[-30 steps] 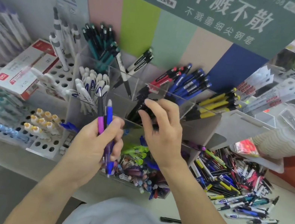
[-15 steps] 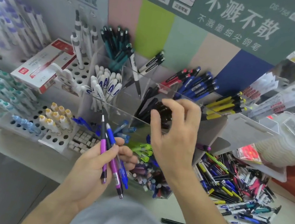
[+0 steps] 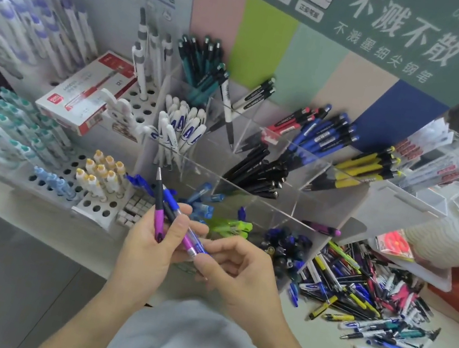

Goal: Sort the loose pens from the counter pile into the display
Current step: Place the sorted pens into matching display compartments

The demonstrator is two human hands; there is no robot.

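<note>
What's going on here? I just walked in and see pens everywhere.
A person is sorting pens into a clear acrylic compartment display. The left hand holds a few purple and blue click pens, and the right hand pinches the lower end of one of them. A big pile of loose mixed pens lies unsorted on the counter to the right.

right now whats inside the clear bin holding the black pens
Only black pens, lying slanted in the clear bin, tips up-right. Their lower ends and the bin floor are hidden by the pens on top.
</note>
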